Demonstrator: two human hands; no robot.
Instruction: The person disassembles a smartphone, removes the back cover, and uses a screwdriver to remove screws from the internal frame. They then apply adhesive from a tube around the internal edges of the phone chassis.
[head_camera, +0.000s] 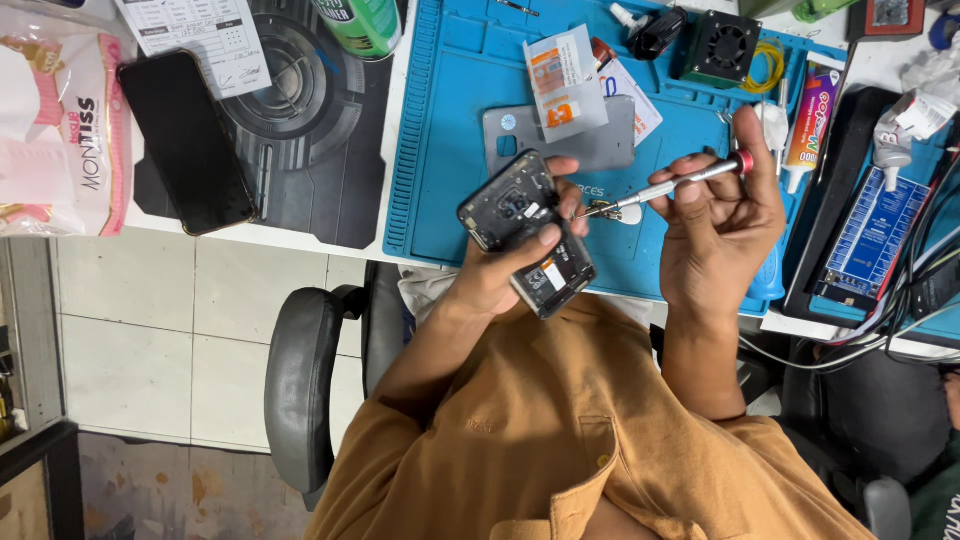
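**Opened phone held up over the mat's front edge**

The opened phone (527, 232) was gripped tight in the left hand (505, 270), tilted above the blue mat (440, 150). The screwdriver (672, 184) was pinched by the raised right hand (715, 215), tip just beside the phone.

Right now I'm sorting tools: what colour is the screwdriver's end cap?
Red, on the silver screwdriver in the right hand; head view.

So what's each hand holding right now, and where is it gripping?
The left hand grips an opened smartphone around its middle. The right hand holds a precision screwdriver by its handle, forefinger on the red cap.
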